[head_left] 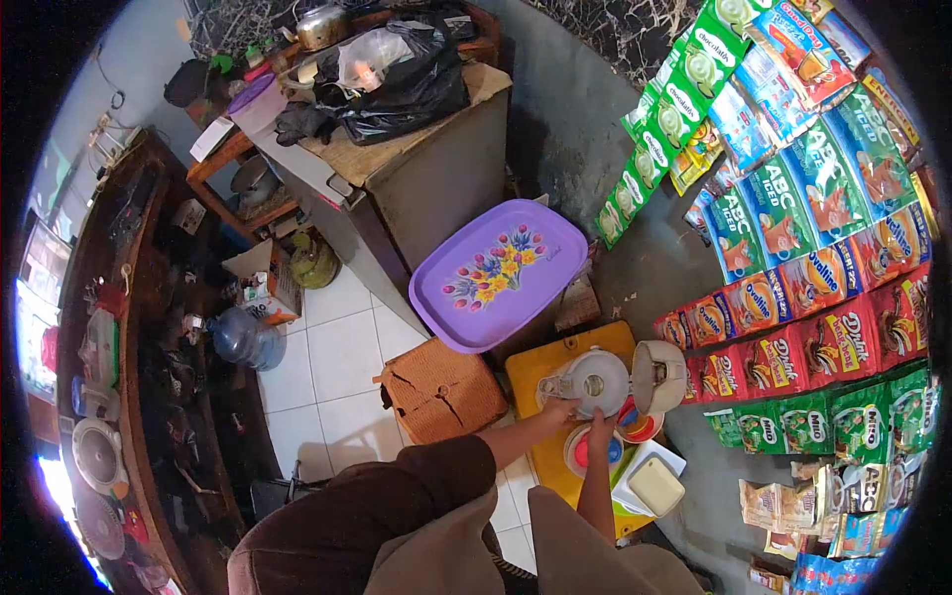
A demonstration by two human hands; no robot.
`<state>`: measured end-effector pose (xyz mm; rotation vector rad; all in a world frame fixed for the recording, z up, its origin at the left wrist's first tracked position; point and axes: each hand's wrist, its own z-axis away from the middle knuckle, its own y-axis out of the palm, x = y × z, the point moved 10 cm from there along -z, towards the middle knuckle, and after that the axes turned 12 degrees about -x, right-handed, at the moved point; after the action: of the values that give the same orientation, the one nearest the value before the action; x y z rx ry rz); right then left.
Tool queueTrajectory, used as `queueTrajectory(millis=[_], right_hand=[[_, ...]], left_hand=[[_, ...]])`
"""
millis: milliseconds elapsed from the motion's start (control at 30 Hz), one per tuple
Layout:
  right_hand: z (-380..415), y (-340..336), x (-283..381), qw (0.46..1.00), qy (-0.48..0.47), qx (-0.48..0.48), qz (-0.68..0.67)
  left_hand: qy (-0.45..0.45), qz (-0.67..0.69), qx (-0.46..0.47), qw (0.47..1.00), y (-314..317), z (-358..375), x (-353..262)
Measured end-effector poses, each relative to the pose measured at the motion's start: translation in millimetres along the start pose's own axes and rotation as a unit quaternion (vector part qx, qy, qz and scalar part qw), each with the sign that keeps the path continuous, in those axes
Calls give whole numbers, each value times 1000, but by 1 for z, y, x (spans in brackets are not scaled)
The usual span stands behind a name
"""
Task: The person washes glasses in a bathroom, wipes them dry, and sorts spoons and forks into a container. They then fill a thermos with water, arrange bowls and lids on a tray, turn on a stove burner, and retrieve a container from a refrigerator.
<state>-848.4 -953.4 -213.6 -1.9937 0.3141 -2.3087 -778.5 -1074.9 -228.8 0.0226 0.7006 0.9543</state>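
A round, whitish translucent lid-like piece (612, 369) with a circle at its middle is held over the yellow table (526, 372). My left hand (561, 410) grips its lower left edge, fingers closed. At its lower edge, my right hand (601, 428) is closed on the same piece. Just right of it stands a cream container (659, 369). Below the hands are small bowls or cups, a red one (643, 428) and a blue one (615, 449) among them. A cream rectangular box (655, 486) sits at the table's lower right.
A purple flowered tray (565, 243) leans behind the table. An orange-brown woven stool (446, 392) stands left of it. Drink sachets (778, 362) hang along the right wall. A grey cabinet (446, 169) bears a black bag (421, 94). Dark shelves (164, 327) line the left side.
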Motion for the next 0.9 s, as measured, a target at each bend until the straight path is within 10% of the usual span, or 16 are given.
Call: queueTrajectory(millis=[300, 467, 533, 700, 900], right_hand=[[-5, 1, -5, 998, -18, 45, -48], [24, -26, 32, 946, -68, -129, 290], [46, -31, 35, 958, -50, -114, 256], [119, -51, -1, 972, 23, -56, 227], [193, -114, -14, 947, 96, -87, 295]], left_hand=[[-40, -90, 75, 992, -1, 20, 0], [0, -257, 222, 941, -20, 50, -19], [-34, -253, 90, 963, -65, 58, -28], [92, -100, 118, 984, -114, 69, -77], [138, -246, 117, 952, -92, 134, -81]])
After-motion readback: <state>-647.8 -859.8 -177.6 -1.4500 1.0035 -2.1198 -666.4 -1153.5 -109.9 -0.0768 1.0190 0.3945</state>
